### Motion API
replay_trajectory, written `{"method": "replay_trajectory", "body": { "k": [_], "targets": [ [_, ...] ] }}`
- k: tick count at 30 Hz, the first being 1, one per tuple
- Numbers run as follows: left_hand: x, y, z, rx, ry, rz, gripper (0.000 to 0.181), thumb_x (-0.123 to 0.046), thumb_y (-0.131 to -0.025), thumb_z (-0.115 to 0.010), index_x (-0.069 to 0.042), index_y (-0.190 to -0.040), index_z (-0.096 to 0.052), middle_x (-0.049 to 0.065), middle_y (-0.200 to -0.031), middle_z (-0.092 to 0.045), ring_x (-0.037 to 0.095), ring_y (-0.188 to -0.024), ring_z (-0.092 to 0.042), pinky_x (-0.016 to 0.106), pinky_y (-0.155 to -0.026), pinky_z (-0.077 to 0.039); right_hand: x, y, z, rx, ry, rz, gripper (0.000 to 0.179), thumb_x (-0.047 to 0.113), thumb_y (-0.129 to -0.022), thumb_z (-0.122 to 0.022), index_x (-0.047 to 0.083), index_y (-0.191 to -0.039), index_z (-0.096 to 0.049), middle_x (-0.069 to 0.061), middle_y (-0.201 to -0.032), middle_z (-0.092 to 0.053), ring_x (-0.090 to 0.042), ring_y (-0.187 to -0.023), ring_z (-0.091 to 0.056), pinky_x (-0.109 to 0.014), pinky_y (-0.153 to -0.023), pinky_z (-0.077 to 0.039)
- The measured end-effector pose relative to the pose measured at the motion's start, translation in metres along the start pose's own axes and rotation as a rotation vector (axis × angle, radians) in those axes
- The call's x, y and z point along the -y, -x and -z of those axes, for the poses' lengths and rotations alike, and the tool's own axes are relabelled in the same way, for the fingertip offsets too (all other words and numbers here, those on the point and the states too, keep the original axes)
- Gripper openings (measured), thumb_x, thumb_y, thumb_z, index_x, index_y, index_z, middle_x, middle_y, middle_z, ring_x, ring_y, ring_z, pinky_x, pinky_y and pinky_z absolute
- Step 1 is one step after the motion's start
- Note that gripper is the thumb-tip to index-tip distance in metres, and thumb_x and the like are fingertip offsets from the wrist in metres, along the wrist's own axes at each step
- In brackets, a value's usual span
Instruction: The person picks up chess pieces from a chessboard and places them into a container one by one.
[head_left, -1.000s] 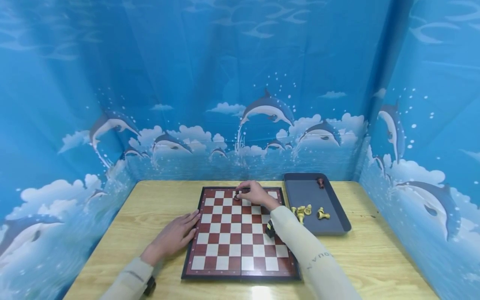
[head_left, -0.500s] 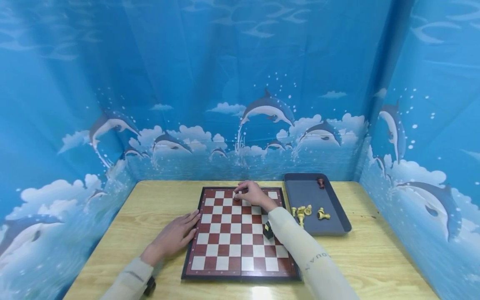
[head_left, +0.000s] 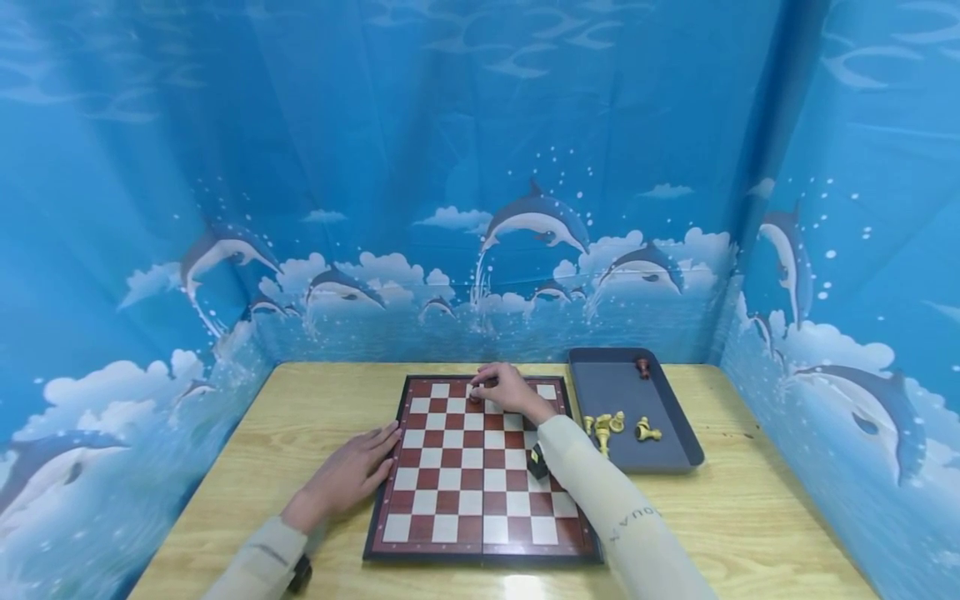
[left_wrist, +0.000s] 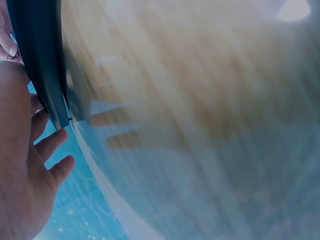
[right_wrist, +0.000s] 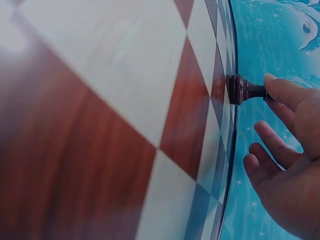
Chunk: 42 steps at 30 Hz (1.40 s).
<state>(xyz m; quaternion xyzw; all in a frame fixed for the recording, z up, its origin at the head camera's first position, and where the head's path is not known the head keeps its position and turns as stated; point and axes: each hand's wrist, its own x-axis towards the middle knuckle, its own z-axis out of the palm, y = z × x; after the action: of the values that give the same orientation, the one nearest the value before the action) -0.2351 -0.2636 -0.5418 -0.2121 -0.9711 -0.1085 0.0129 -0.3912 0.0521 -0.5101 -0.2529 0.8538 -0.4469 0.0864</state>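
Note:
At the far edge of the chessboard, near its middle, my right hand pinches a dark brown chess piece by its top between thumb and forefinger. The piece's base is right at the board's surface in the right wrist view, and the other fingers are spread below it. Most of the piece's top is hidden by the fingertips. My left hand lies flat on the table, its fingertips touching the board's left edge. In the left wrist view the left hand has its fingers along the dark board edge.
A grey tray stands right of the board on the wooden table. Several yellow chess pieces lie in it, with one dark brown piece near its far end. A blue dolphin-print curtain surrounds the table.
My right hand has shifted very slightly at the far edge, still pinching the dark piece. The left hand has stayed in place.

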Motion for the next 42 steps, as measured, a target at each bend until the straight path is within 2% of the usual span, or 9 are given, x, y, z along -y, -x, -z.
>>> {"method": "replay_trajectory", "body": {
  "k": [5, 14, 21, 30, 37, 42],
  "targets": [
    [-0.002, -0.001, 0.001, -0.001, 0.001, -0.009, 0.057, -0.042, -0.109, -0.042, -0.013, -0.158, -0.036, 0.006, -0.166, -0.031, 0.036, -0.148, -0.038, 0.055, -0.121, -0.034, -0.002, 0.0, 0.004, -0.016, 0.005, 0.035, 0.021, 0.015, -0.097, -0.07, 0.003, -0.114, -0.077, -0.023, -0.147, -0.054, -0.035, -0.138, -0.049, -0.054, -0.112, -0.046],
    [-0.001, -0.001, 0.0, -0.005, -0.006, -0.01, 0.057, -0.041, -0.109, -0.043, -0.012, -0.157, -0.037, 0.006, -0.166, -0.031, 0.036, -0.147, -0.039, 0.055, -0.121, -0.034, 0.009, 0.002, 0.021, -0.118, -0.012, 0.095, 0.019, 0.018, -0.096, -0.073, 0.009, -0.112, -0.078, -0.02, -0.144, -0.058, -0.036, -0.138, -0.049, -0.059, -0.115, -0.04],
    [0.0, -0.001, 0.0, -0.018, 0.008, -0.017, 0.056, -0.04, -0.109, -0.044, -0.011, -0.156, -0.039, 0.007, -0.165, -0.033, 0.038, -0.146, -0.04, 0.056, -0.12, -0.035, 0.004, 0.007, 0.022, -0.122, -0.011, 0.078, 0.02, 0.017, -0.096, -0.073, 0.008, -0.113, -0.077, -0.021, -0.139, -0.061, -0.035, -0.133, -0.054, -0.058, -0.114, -0.042],
    [0.0, -0.001, 0.0, -0.01, 0.015, -0.016, 0.056, -0.04, -0.109, -0.044, -0.011, -0.156, -0.038, 0.007, -0.165, -0.032, 0.038, -0.147, -0.04, 0.056, -0.12, -0.035, -0.002, 0.016, 0.031, -0.082, -0.034, 0.038, 0.017, 0.021, -0.095, -0.074, 0.017, -0.112, -0.078, -0.005, -0.124, -0.071, -0.026, -0.123, -0.061, -0.05, -0.106, -0.052],
    [0.001, -0.001, -0.001, -0.013, 0.015, -0.018, 0.056, -0.04, -0.109, -0.044, -0.011, -0.157, -0.038, 0.007, -0.165, -0.032, 0.038, -0.147, -0.04, 0.057, -0.12, -0.034, -0.006, 0.023, 0.038, -0.086, -0.009, 0.044, 0.02, 0.02, -0.096, -0.073, 0.013, -0.115, -0.077, -0.005, -0.125, -0.071, -0.026, -0.124, -0.06, -0.053, -0.109, -0.047],
    [0.0, 0.0, -0.001, -0.007, 0.016, -0.007, 0.057, -0.041, -0.109, -0.043, -0.011, -0.157, -0.038, 0.006, -0.166, -0.031, 0.038, -0.147, -0.039, 0.057, -0.12, -0.035, -0.008, 0.028, 0.043, -0.097, -0.017, 0.03, 0.018, 0.019, -0.095, -0.074, 0.015, -0.113, -0.078, -0.006, -0.126, -0.071, -0.027, -0.125, -0.06, -0.052, -0.11, -0.046]
  ]
}}
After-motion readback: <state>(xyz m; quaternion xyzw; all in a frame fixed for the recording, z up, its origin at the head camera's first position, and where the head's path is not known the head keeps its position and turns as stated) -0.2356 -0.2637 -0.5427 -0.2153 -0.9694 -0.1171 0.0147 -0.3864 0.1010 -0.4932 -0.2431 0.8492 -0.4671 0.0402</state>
